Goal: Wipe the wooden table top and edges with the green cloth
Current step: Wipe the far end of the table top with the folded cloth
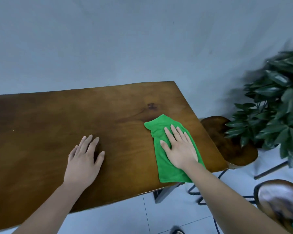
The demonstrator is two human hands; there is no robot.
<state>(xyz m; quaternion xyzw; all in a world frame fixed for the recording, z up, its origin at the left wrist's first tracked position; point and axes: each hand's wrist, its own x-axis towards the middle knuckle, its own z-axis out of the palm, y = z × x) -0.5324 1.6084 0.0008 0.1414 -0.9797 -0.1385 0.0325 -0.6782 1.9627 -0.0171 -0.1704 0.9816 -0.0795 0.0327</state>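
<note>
Wooden table (49, 125) stretches along a grey wall (108, 39), and the green cloth (167, 169) lies spread near its right end. Right hand (179, 149) presses flat on the cloth with straight fingers; left hand (85, 159) rests flat on bare wood, holding nothing. Beyond stand a stool (230, 144) and a plant (277, 102).

The cloth (169, 173) is seen in a bright, plain green. The table top (57, 124) is coloured a warm brown, crossed by darker bands of wood grain, and one dark, almost black knot (151, 106) is marked in it. The wall (142, 39) is painted a flat blue-grey. The floor (125, 217) is laid with pale grey-white tiles, divided by thin dark lines. The leaves of the plant (277, 102) are shown in deep green. The stool seat (227, 141) is coloured dark brown, and its leg (271, 170) is seen as black.
</note>
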